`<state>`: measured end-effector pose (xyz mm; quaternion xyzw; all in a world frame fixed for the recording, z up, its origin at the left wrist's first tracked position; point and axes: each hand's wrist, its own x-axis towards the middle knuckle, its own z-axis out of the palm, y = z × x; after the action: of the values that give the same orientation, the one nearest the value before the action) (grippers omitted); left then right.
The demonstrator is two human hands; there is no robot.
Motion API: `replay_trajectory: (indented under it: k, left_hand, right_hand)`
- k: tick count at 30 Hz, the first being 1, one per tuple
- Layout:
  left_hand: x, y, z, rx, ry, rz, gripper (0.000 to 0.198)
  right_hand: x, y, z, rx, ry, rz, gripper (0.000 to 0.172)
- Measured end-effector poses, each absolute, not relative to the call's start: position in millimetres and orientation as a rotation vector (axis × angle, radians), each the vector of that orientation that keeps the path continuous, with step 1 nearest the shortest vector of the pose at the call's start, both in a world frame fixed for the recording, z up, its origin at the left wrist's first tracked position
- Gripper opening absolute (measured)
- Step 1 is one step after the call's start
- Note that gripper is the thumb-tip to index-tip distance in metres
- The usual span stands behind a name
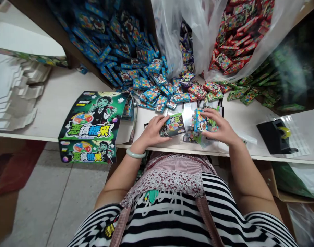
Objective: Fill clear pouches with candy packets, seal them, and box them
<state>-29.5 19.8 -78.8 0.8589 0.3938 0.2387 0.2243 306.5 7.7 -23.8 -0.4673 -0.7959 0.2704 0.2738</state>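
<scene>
My left hand (152, 130) grips a small dark green printed box (173, 125) by its left end, just above the white table (56, 103). My right hand (218, 127) is closed round a few small candy packets (201, 120), blue and green ones, held upright beside that box. The two hands are close together near the table's front edge. A shiny clear wrapper (188, 113) lies flat on the table between and behind them.
Heaps of small blue packets (131, 58), red packets (231, 37) in a clear plastic bag and green packets (249, 92) fill the back. A large green display carton (91, 127) stands at the left. Flat cardboard blanks (13, 92) lie far left, a black tape dispenser (276, 135) right.
</scene>
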Motion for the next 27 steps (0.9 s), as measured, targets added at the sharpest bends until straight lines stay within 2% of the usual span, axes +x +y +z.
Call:
replay_trajectory:
  k: [5,11,17,22,25,27]
  left_hand:
    - [-22,19,-72,2.374,0.941,0.695,0.101]
    - [-15,20,-67,2.439,0.855,0.668,0.103]
    - [-3,17,-72,2.366,0.925,0.749,0.099]
    - [8,13,-69,2.341,1.175,0.894,0.098]
    - [18,13,-59,2.267,1.159,0.985,0.099]
    - [27,14,-52,2.125,1.064,1.028,0.085]
  right_hand:
    - [303,8,14,-1.046,-2.498,0.794,0.063]
    - [292,18,19,-1.115,-2.696,0.650,0.060]
    - [275,13,6,-1.136,-2.430,0.737,0.088]
    - [263,-5,-16,-1.340,-1.927,0.857,0.054]
    - [260,-10,-26,-1.318,-1.603,1.091,0.048]
    - [262,-8,-27,-1.281,-1.460,1.110,0.039]
